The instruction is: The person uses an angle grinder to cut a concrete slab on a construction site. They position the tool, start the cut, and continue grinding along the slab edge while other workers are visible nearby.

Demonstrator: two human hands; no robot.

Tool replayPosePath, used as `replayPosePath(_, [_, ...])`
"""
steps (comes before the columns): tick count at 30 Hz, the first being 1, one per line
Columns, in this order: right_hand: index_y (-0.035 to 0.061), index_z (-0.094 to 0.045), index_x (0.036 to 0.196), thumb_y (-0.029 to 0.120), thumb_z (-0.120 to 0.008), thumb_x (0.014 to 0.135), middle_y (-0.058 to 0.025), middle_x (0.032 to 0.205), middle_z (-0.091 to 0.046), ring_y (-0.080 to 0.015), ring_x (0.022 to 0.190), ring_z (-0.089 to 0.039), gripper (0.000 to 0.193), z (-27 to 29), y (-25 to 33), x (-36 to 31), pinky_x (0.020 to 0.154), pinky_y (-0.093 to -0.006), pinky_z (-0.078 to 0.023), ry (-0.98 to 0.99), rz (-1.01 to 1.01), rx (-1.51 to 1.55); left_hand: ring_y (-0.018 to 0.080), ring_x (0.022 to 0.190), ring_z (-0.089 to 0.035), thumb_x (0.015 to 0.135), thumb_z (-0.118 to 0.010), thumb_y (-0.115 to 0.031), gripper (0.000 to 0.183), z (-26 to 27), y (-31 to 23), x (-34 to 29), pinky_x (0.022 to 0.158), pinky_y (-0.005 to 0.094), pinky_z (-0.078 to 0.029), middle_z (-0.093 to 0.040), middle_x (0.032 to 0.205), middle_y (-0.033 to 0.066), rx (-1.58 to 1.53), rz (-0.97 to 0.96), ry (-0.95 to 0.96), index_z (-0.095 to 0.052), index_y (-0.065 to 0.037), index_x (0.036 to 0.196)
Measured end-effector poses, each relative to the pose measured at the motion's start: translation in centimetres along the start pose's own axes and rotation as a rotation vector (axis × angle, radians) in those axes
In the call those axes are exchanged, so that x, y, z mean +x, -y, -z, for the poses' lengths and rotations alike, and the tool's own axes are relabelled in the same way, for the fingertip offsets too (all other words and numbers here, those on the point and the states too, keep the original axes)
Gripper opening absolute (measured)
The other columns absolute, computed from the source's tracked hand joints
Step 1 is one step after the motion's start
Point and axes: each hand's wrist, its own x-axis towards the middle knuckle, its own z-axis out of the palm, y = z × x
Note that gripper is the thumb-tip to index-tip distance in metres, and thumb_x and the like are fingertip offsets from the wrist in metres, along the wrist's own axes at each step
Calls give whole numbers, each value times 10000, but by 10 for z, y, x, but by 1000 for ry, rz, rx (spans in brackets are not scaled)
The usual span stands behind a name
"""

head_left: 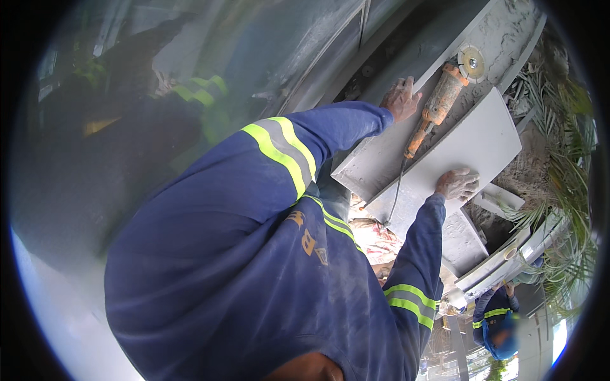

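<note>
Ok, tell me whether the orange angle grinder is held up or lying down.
Lying down. The orange angle grinder rests on its side on the grey slab; neither the left hand nor the right hand grips it.

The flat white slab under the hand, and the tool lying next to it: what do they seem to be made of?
The slab looks like ceramic or stone tile: flat, pale grey-white, matte, with straight cut edges and dust on it. The angle grinder seems to have an orange plastic body, dulled by dust, and a metal disc with a shiny centre.
</note>
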Motion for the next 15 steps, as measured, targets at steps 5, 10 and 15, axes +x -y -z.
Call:
replayPosePath(5, [78,-289,1615,486,-356,1082,-196,1600,-328,-385,1460,-320,674,7,2,-5,1146,-576,-269,-1,29,11,484,1217,-582,1011,-607,-320,556,9,-8,0,1026,541,-489,-571,1311,300,9,21,28,-449,14,1426])
replayPosePath(10, [49,-290,1610,482,-349,1085,-195,1607,-320,-353,1492,-282,683,2,1,-3,1157,-580,-244,-23,38,33,475,1223,-583,1012,-600,-325,557,4,1,1,1033,547,-486,-576,1319,285,43,17,4,-447,9,1430])
replayPosePath(15, [38,-317,1593,459,-397,1079,-221,1583,-334,-386,1474,-296,669,4,1,-6,1147,-612,-250,-49,46,5,462,1233,-584,1011,-593,-341,560,5,-8,2,1035,545,-479,-574,1352,266,78,17,-3,-456,-13,1443])
